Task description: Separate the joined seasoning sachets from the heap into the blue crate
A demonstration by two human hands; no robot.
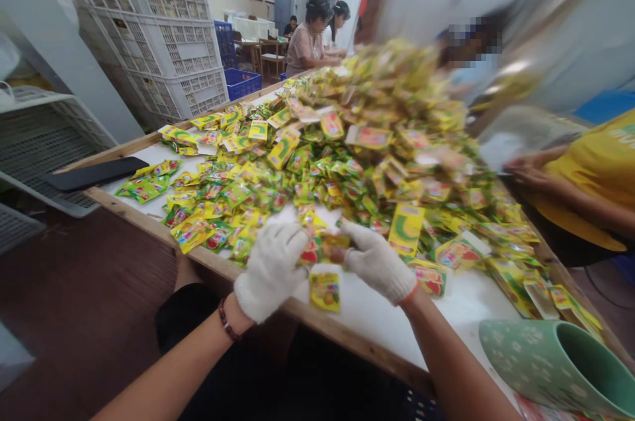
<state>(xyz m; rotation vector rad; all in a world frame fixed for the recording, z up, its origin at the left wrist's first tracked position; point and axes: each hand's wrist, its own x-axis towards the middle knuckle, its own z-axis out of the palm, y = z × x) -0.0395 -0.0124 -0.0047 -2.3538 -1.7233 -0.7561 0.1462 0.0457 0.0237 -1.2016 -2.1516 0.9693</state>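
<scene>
My left hand (276, 269), in a white knit glove with a beaded bracelet at the wrist, is closed with its fingertips on a small packet (311, 250) with red and yellow print. My right hand (380, 263), gloved too, has its thumb and fingers curled onto a brownish-yellow packet (333, 243) beside it; motion blurs the contact. Just below, between the hands, a single yellow packet (325, 290) lies on the white tabletop (367, 315). Close to my right hand are a flat yellow-green box (407, 229) and another small box (430, 277).
A large heap of packets and boxes (327, 163) covers the wood-rimmed table. A dark phone-like slab (96, 173) lies at left, a green flowered container (526, 358) on its side at right. White crates (188, 57) stand stacked behind. A yellow-shirted person (595, 176) and other people sit around.
</scene>
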